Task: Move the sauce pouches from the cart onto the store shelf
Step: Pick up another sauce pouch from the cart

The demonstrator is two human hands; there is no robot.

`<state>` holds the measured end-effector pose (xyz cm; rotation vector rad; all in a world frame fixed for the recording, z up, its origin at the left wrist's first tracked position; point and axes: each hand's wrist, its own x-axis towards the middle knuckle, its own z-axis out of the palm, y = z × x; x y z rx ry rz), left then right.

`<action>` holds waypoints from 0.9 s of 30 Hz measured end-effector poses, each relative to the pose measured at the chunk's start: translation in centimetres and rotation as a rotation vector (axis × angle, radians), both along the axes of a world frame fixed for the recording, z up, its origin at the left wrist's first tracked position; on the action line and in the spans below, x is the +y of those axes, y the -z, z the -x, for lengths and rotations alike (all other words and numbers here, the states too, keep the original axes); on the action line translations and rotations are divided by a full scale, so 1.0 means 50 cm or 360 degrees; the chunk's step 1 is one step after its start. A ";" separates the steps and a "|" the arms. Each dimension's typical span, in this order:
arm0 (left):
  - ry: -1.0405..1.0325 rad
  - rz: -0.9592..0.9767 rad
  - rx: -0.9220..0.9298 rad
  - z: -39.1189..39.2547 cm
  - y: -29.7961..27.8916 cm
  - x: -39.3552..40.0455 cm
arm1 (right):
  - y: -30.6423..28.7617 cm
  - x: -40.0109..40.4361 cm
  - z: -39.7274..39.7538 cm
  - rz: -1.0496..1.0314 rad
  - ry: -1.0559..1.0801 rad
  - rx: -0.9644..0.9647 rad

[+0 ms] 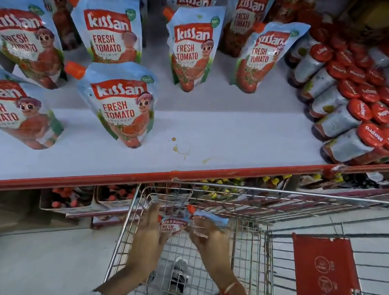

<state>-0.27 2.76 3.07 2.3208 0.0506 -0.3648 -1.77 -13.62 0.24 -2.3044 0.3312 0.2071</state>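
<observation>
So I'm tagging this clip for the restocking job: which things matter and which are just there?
Job:
- pouch held by left hand and right hand
- cart
- shelf
- pouches already standing

Just there:
- red-lidded jars
- stain
- lower-shelf bottles

Lighting: even, cool, apparently from overhead; moderately bright. Shelf [217,130], above the hands, reads pale and evenly lit, with soft short shadows at the pouches [123,102] standing on it. Glare: faint sheen on the jar lids [371,112], up and right of the hands. Blur: left hand [150,235], right hand [211,240] and the pouch between them smeared; print barely legible. Distortion: strong wide-angle bending; shelf edge tilts, cart [251,234] wires curve, outer pouches lean outward. Lower corners soft.
</observation>
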 end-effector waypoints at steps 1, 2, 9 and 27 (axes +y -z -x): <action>-0.0017 -0.0045 0.0066 -0.007 0.013 -0.005 | 0.015 0.000 0.001 -0.0006 0.0006 0.0039; -0.0037 -0.0075 0.0131 -0.015 0.020 -0.010 | 0.027 0.001 0.001 -0.0015 0.0007 0.0063; -0.0098 -0.0326 0.0291 -0.047 0.049 -0.020 | 0.064 0.005 -0.028 -0.0073 0.0149 0.0069; 0.0161 -0.0002 -0.0042 -0.011 -0.034 0.010 | -0.065 -0.065 0.037 -0.0386 0.0043 -0.0135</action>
